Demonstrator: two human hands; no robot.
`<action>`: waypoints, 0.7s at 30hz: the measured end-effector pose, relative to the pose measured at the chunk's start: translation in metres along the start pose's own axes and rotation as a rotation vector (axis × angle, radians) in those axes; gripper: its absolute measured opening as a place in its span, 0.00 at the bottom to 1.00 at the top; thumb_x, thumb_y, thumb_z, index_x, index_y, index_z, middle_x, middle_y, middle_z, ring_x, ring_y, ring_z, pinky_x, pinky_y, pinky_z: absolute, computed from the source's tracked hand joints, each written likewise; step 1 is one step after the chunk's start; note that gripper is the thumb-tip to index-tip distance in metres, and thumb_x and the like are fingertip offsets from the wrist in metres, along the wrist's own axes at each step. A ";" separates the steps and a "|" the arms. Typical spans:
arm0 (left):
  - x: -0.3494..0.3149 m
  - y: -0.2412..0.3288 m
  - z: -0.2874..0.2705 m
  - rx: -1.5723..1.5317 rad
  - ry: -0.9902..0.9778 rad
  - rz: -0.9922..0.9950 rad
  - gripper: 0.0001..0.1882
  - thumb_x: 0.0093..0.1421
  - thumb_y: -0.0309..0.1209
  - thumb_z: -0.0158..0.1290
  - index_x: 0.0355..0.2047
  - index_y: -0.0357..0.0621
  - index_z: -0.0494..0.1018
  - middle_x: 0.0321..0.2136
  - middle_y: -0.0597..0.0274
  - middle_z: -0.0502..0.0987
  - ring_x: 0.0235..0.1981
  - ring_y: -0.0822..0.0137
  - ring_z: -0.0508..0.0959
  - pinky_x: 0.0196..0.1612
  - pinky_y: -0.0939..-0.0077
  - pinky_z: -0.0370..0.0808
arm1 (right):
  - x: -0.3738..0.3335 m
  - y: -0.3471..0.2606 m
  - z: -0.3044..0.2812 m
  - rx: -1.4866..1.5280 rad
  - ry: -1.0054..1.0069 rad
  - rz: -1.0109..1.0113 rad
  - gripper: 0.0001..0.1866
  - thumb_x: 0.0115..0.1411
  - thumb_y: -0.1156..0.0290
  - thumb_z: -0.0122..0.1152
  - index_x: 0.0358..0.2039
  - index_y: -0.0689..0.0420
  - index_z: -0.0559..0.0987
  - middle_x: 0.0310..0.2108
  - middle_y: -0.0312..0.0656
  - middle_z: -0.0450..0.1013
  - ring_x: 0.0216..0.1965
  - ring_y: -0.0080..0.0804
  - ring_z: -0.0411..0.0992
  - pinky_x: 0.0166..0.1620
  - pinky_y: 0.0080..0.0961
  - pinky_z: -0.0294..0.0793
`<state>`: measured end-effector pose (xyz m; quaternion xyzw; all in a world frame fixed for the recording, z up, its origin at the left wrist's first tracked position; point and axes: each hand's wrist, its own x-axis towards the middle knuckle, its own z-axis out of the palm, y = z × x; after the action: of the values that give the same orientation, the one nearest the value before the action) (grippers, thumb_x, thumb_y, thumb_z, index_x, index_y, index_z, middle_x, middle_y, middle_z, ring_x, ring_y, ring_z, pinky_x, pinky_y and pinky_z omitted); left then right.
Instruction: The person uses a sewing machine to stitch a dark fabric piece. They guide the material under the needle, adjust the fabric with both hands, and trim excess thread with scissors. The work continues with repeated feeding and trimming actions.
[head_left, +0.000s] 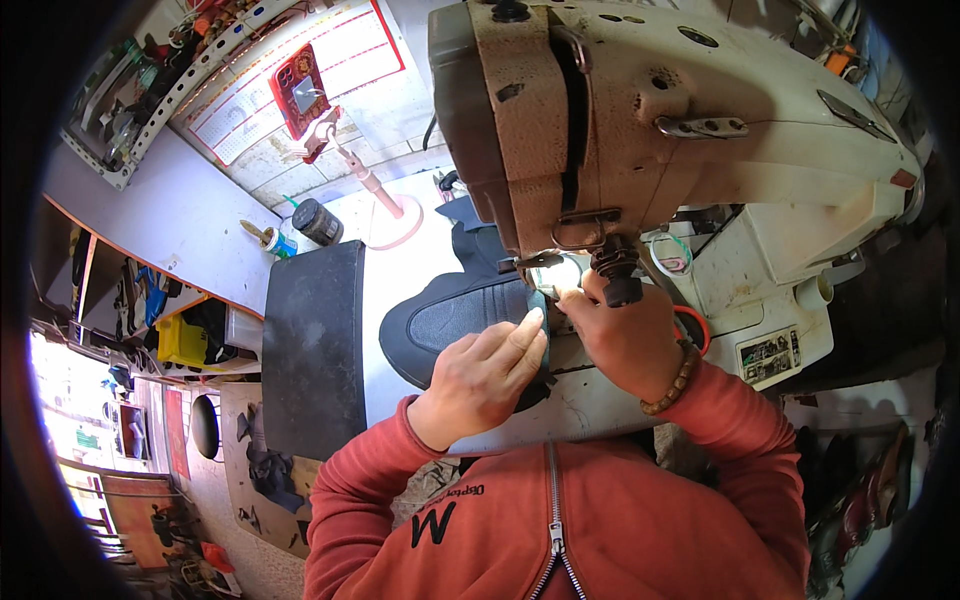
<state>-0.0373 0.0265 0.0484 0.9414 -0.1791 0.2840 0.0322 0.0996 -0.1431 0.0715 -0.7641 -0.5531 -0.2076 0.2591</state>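
A black leather piece (440, 325) with a padded, stitched oval lies on the white table under the head of a sewing machine (600, 130). It looks like a shoe part. My left hand (485, 370) presses on its right edge, thumb and fingers closed together at a pale blue-grey strip. Close beside the lit needle area, under a dark knob, my right hand (630, 335) has its fingers bent in a pinch. What they grip is hidden by the hand and the glare. A bead bracelet (672, 385) circles the right wrist.
Left of the leather lies a black board (315, 350). Behind it stand a dark jar (317, 222), a small glue container (270, 238) and a phone (300, 95) on a stand (375, 190). A red ring-shaped thing (695, 325) sits beside my right wrist.
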 end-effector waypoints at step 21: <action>0.007 0.002 -0.007 -0.002 -0.010 0.003 0.19 0.51 0.26 0.54 0.46 0.37 0.77 0.51 0.53 0.77 0.44 0.64 0.79 0.37 0.75 0.75 | -0.008 0.002 0.005 -0.069 -0.029 0.016 0.04 0.52 0.70 0.62 0.29 0.52 0.79 0.29 0.40 0.69 0.25 0.34 0.72 0.23 0.31 0.70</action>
<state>-0.0368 0.0236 0.0579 0.9425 -0.1811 0.2792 0.0318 0.0991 -0.1465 0.0625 -0.7800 -0.5431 -0.2135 0.2261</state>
